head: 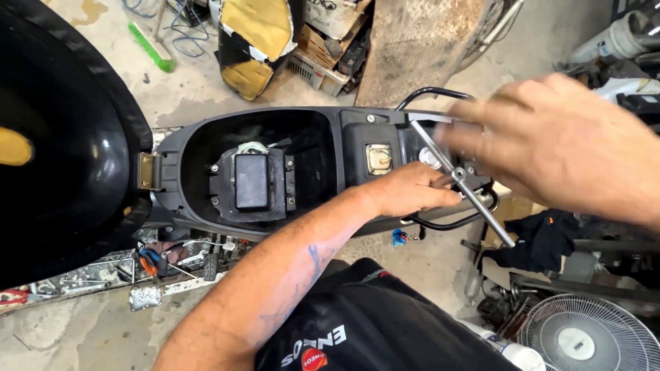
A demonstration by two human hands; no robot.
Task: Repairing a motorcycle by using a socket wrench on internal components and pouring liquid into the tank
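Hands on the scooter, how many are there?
2. The left hand grips the silver metal T-handle wrench at the scooter's rear. The right hand, blurred, hovers above the wrench's crossbar. No other hands show.

battery box (251, 181) in scooter compartment (199, 148), fan (588, 336) on floor right

On the stained concrete floor (82, 330) lies a green plastic brush (152, 48) near a tangle of blue wires (185, 31). A torn yellow and black seat cushion (254, 41) leans beside a white plastic crate (316, 72). At the lower right stands a white round fan with a wire guard (588, 336). A dark crumpled cloth (543, 237) lies just above the fan.
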